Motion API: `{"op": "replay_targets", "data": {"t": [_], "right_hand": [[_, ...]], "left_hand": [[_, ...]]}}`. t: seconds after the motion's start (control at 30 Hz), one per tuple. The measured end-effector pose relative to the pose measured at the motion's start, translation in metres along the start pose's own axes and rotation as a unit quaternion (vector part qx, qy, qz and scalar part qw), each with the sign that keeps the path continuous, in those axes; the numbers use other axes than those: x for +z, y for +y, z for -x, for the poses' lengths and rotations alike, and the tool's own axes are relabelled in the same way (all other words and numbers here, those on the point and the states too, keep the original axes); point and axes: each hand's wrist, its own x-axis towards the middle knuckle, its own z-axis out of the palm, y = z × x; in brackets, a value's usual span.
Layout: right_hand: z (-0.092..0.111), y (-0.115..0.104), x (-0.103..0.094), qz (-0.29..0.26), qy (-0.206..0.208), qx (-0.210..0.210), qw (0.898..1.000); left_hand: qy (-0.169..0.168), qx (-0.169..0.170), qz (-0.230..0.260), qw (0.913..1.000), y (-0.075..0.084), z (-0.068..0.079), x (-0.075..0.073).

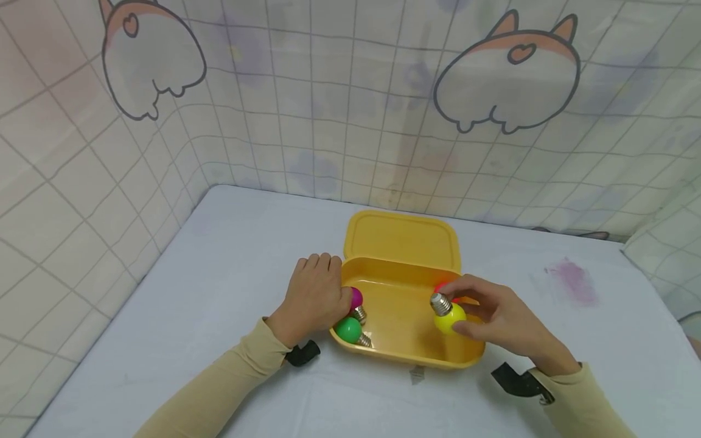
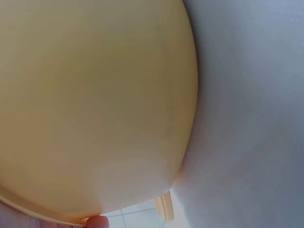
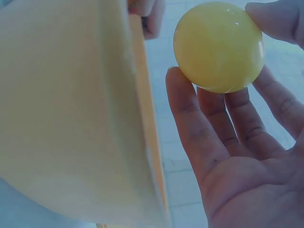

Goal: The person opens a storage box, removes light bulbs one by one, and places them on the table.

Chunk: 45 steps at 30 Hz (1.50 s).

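Observation:
My right hand (image 1: pixel 504 313) pinches a yellow light bulb (image 1: pixel 449 319) between thumb and fingertips, over the right end of a yellow plastic box (image 1: pixel 402 359). The bulb's silver screw base points up and to the left; the right wrist view shows its round yellow globe (image 3: pixel 218 47). My left hand (image 1: pixel 317 295) grips the box's left rim, its fingers curled over the edge. Beside that hand, inside the box, lie a purple bulb (image 1: pixel 356 298) and a green bulb (image 1: pixel 348 330). A red bulb (image 1: pixel 441 287) at the right end is partly hidden by my right hand.
A yellow lid (image 1: pixel 402 240) lies right behind the box on the white table (image 1: pixel 263 225). A patterned curtain (image 1: pixel 328 91) rises along the table's back and left edges. A pink stain (image 1: pixel 574 281) marks the tabletop at the right.

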Motion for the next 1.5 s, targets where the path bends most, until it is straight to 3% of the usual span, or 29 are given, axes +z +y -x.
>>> {"op": "replay_targets", "data": {"t": [0.6, 1.13, 1.5], "right_hand": [[0.01, 0.009, -0.022, -0.055, 0.033, -0.044, 0.997], [0.025, 0.002, -0.048, -0.052, 0.108, -0.011, 0.993], [0.032, -0.001, -0.062, -0.045, 0.149, -0.019, 0.988]], "left_hand": [[-0.001, 0.0, 0.003, 1.0, 0.0, -0.002, 0.001], [-0.011, -0.001, 0.007, 0.9999, 0.001, -0.001, -0.002], [-0.023, -0.003, 0.009, 0.9997, 0.001, -0.002, -0.002]]}}
